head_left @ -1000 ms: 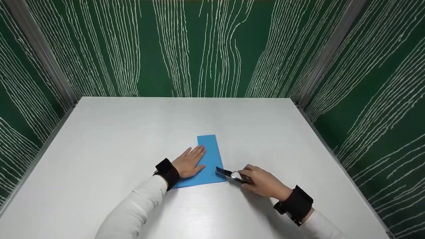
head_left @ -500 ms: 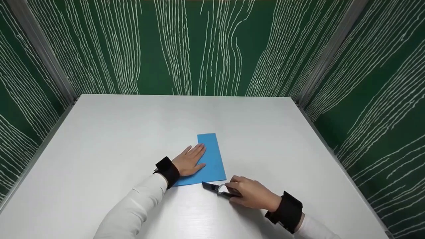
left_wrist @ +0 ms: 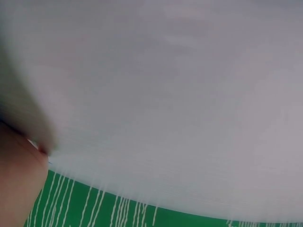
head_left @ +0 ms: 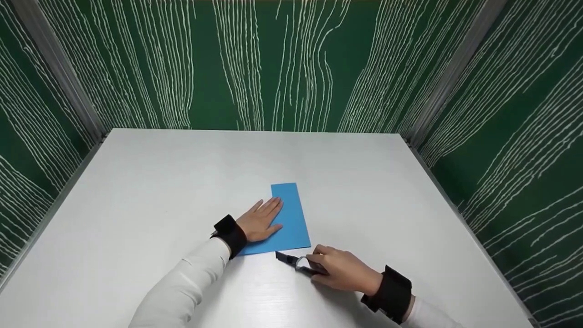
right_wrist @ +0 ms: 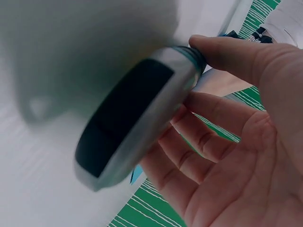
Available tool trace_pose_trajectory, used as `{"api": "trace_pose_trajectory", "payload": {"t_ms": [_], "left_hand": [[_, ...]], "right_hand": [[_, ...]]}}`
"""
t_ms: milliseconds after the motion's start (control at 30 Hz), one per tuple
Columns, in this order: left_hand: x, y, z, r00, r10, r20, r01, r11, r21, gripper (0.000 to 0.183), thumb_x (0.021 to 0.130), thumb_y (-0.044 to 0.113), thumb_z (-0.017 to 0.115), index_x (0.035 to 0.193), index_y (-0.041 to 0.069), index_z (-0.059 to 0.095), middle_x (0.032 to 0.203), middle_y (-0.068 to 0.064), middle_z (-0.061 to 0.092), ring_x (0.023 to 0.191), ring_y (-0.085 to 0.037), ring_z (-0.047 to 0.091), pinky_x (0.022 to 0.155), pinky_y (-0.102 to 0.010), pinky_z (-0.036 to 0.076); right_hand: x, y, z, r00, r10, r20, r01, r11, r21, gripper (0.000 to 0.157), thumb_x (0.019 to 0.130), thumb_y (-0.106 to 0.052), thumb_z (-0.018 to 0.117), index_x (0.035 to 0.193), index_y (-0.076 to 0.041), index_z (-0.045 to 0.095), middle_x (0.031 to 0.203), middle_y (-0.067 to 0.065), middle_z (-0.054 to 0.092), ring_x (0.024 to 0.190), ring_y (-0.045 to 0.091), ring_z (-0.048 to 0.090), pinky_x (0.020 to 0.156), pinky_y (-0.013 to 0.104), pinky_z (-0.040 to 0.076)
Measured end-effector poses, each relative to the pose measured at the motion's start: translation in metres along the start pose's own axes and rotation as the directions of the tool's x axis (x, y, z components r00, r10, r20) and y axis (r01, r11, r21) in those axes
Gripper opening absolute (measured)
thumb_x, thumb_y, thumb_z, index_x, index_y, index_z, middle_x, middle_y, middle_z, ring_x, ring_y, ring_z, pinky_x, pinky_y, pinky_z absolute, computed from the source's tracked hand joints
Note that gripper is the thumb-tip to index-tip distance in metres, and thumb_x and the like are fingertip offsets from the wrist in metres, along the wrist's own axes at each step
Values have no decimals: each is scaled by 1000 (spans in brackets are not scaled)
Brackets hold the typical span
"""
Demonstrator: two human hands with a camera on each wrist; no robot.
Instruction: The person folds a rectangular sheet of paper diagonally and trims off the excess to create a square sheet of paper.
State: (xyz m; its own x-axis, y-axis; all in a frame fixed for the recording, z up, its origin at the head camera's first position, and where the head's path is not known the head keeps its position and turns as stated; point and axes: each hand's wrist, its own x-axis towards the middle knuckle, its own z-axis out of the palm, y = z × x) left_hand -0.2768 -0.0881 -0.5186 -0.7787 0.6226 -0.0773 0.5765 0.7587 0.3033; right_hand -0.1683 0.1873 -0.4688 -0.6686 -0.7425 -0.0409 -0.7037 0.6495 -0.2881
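A blue sheet of paper (head_left: 291, 223), narrower at its far end, lies flat on the white table. My left hand (head_left: 258, 223) rests on its left part with the fingers extended and the thumb apart, hiding part of that edge. My right hand (head_left: 344, 269) grips a black-and-silver hand tool (head_left: 288, 259) just below the sheet's near edge. The tool's slanted dark front end points left, right at that edge. In the right wrist view, thumb and fingers hold the tool's rounded silver body (right_wrist: 137, 113), which carries a long black panel. Its exact kind is unclear.
The white table (head_left: 182, 173) extends around the hands. Green walls (head_left: 205, 68) with white wavy lines stand behind it and on both sides, joined at metal posts (head_left: 455, 68). Black bands (head_left: 391, 294) are strapped around both wrists.
My right hand has drawn the tool from over the sheet's right edge down and left to its near edge, then shifted slightly nearer to me. My left hand stays in place.
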Motion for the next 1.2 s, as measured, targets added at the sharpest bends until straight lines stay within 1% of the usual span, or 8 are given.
{"api": "trace_pose_trajectory", "payload": {"t_ms": [233, 300, 400, 633, 800, 933, 1033, 1200], "left_hand": [[0, 0, 1, 1000, -7, 11, 7, 1000, 9, 70, 110, 42, 37, 164, 2, 18, 174, -15, 15, 163, -29, 13, 133, -49, 12], [0, 0, 0, 1000, -6, 2, 6, 1000, 7, 69, 110, 41, 39, 163, 1, 20, 173, -16, 18, 163, -30, 16, 133, -50, 14], [-1, 1, -1, 1000, -11, 9, 11, 1000, 24, 69, 110, 41, 38, 163, 2, 19, 173, -15, 17, 163, -29, 15, 133, -49, 14], [-3, 6, -8, 1000, -9, 11, 9, 1000, 12, 67, 110, 38, 39, 162, -1, 22, 172, -18, 20, 162, -32, 18, 132, -51, 15], [-4, 8, -10, 1000, -18, 15, 17, 1000, 12, 67, 110, 38, 39, 163, 0, 22, 172, -17, 19, 162, -31, 17, 133, -51, 14], [-2, 1, -3, 1000, -9, 8, 9, 1000, 15, 70, 110, 42, 37, 164, 2, 19, 173, -16, 17, 163, -30, 14, 133, -49, 13], [0, -2, 1, 1000, -5, 1, 5, 1000, 8, 70, 110, 42, 38, 164, 2, 19, 173, -15, 17, 163, -29, 14, 133, -49, 12], [0, 0, 0, 1000, -11, 2, 11, 1000, 0, 69, 109, 40, 41, 163, 1, 20, 173, -16, 18, 163, -30, 16, 133, -50, 13]], "right_hand": [[-1, -3, 0, 1000, 8, 1, -8, 1000, 7, 38, 93, -23, 77, 126, -4, 71, 101, 5, 64, 72, 2, 46, 60, 17, 38], [-1, -4, 1, 1000, 11, -3, -11, 1000, 3, 39, 93, -24, 77, 126, -3, 71, 99, 4, 64, 71, 2, 44, 59, 17, 37], [-2, -4, 1, 1000, 18, -6, -18, 1000, -6, 40, 93, -25, 77, 127, -3, 70, 98, 4, 63, 70, 2, 44, 59, 17, 36], [-5, -6, 1, 999, 34, -5, -34, 999, -10, 41, 94, -27, 77, 126, -2, 70, 98, 5, 63, 69, 2, 42, 59, 18, 35], [-5, -8, -1, 999, 41, -6, -41, 999, -8, 42, 93, -28, 77, 126, -2, 70, 98, 5, 63, 68, 3, 42, 58, 18, 35], [-6, -9, -1, 999, 41, 0, -41, 999, -10, 41, 94, -28, 76, 126, -3, 70, 99, 6, 63, 68, 3, 41, 58, 18, 35], [-6, -9, 0, 999, 38, 2, -38, 999, -14, 42, 94, -29, 76, 126, -3, 70, 100, 6, 63, 68, 3, 41, 59, 18, 34], [-6, -9, 1, 1000, 31, -4, -31, 1000, -8, 41, 94, -28, 76, 126, -3, 70, 99, 5, 63, 68, 3, 42, 59, 18, 35]]}}
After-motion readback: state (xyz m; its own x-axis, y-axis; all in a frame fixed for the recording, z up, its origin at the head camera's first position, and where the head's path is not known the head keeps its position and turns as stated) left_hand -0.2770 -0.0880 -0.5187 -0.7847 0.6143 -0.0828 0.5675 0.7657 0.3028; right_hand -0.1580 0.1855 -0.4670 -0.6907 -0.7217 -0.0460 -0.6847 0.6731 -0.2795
